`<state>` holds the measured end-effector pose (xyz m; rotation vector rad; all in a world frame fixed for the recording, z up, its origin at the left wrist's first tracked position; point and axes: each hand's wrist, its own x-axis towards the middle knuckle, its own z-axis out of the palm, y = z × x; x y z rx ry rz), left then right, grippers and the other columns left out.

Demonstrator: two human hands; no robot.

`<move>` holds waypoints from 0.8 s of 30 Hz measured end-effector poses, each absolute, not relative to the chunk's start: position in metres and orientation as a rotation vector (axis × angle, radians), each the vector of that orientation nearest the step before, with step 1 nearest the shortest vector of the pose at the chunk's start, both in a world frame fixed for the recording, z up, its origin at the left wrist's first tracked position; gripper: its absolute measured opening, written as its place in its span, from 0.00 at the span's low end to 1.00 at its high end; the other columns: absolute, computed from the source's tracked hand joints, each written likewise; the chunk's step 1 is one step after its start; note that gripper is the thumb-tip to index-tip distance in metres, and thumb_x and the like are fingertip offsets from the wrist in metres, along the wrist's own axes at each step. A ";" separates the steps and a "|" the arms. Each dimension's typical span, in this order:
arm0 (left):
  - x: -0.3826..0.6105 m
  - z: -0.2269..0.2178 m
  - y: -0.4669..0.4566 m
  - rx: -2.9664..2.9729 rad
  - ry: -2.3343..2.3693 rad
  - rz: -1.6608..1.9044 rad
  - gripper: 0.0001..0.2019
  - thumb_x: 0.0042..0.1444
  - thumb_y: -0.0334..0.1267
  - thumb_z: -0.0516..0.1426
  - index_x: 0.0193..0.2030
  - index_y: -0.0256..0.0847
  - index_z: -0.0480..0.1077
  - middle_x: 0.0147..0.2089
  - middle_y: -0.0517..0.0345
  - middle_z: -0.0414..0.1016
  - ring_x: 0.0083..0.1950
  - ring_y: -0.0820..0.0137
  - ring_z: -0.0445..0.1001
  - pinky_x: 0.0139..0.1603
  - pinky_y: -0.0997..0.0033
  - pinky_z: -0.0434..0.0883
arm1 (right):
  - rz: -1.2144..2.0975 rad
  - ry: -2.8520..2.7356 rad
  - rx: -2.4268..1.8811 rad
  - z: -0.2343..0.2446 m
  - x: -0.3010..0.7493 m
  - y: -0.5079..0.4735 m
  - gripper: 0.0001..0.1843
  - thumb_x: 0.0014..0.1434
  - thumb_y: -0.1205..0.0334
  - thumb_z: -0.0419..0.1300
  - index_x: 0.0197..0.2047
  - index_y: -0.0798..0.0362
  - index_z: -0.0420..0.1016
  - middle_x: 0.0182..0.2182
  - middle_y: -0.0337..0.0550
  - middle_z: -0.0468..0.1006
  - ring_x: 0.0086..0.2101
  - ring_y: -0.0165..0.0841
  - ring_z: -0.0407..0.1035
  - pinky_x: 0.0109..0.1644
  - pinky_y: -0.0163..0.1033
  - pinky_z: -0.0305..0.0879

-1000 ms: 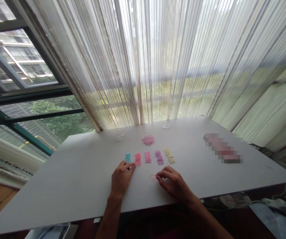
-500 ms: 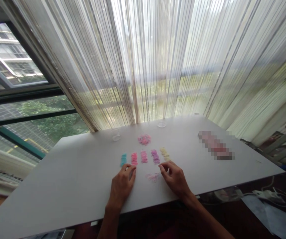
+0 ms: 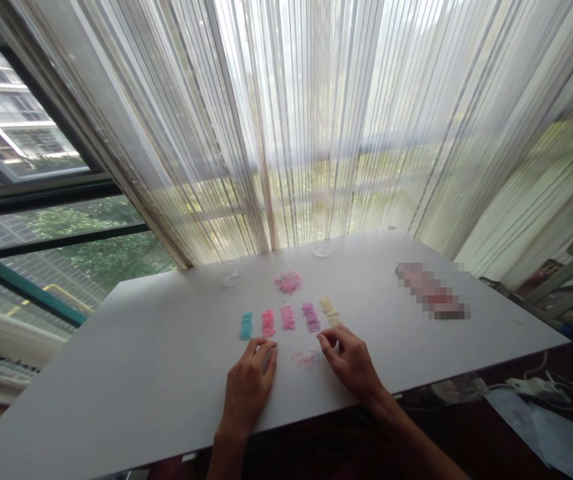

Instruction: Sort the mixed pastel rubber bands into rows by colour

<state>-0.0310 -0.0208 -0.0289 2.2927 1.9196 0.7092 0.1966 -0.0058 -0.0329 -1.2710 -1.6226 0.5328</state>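
Observation:
My left hand point(image 3: 250, 380) rests on the white table, fingers bent and thumb close to the index tip, just below the teal point(image 3: 246, 326) and hot-pink point(image 3: 268, 323) stacks of small thin pieces. Thumb and index of my right hand point(image 3: 350, 360) are pinched together below the purple stack point(image 3: 311, 317) and the pale yellow stack point(image 3: 330, 311). Anything in either pinch is too small to make out. A lighter pink stack point(image 3: 287, 318) completes the row. Between my hands lies a loose scatter of pale pink pieces point(image 3: 306, 359).
Behind the row sits a mixed pink heap point(image 3: 288, 282). Two clear round containers or lids stand farther back, one at left point(image 3: 230, 274) and one near the middle point(image 3: 322, 251). A blurred-out reddish object point(image 3: 431, 291) lies at right. String curtains point(image 3: 306, 133) hang beyond the table point(image 3: 141, 373).
My left hand has drawn slightly back toward me and right, away from the teal and hot-pink stacks. My right hand stays almost in place. The camera view has shifted a little.

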 end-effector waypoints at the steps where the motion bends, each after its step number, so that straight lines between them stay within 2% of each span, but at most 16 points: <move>1: -0.029 -0.028 -0.023 2.294 1.880 0.731 0.10 0.69 0.36 0.55 0.50 0.47 0.77 0.52 0.57 0.79 0.40 0.67 0.83 0.41 0.69 0.77 | 0.534 -1.627 -1.272 -0.033 0.197 -0.006 0.11 0.66 0.59 0.58 0.34 0.50 0.78 0.29 0.40 0.77 0.30 0.34 0.70 0.35 0.36 0.66; 6: -0.018 -0.029 -0.023 2.343 1.667 0.840 0.10 0.69 0.38 0.53 0.49 0.47 0.76 0.48 0.58 0.80 0.41 0.67 0.82 0.43 0.69 0.78 | 0.553 -1.684 -1.274 -0.031 0.196 -0.006 0.11 0.66 0.59 0.57 0.35 0.50 0.79 0.30 0.42 0.78 0.32 0.35 0.71 0.38 0.38 0.68; 12: -0.016 -0.039 -0.020 2.397 1.638 1.031 0.10 0.68 0.36 0.53 0.49 0.44 0.76 0.46 0.53 0.79 0.46 0.63 0.80 0.48 0.62 0.79 | 0.547 -1.723 -1.276 -0.033 0.196 -0.005 0.10 0.66 0.60 0.57 0.37 0.51 0.79 0.31 0.43 0.78 0.33 0.36 0.72 0.41 0.39 0.70; 24: -0.015 -0.037 -0.022 2.382 1.629 1.003 0.10 0.68 0.37 0.54 0.48 0.44 0.76 0.45 0.53 0.79 0.45 0.63 0.80 0.48 0.62 0.78 | 0.534 -1.763 -1.287 -0.033 0.197 -0.006 0.11 0.66 0.58 0.57 0.37 0.51 0.80 0.32 0.44 0.79 0.34 0.37 0.73 0.41 0.40 0.71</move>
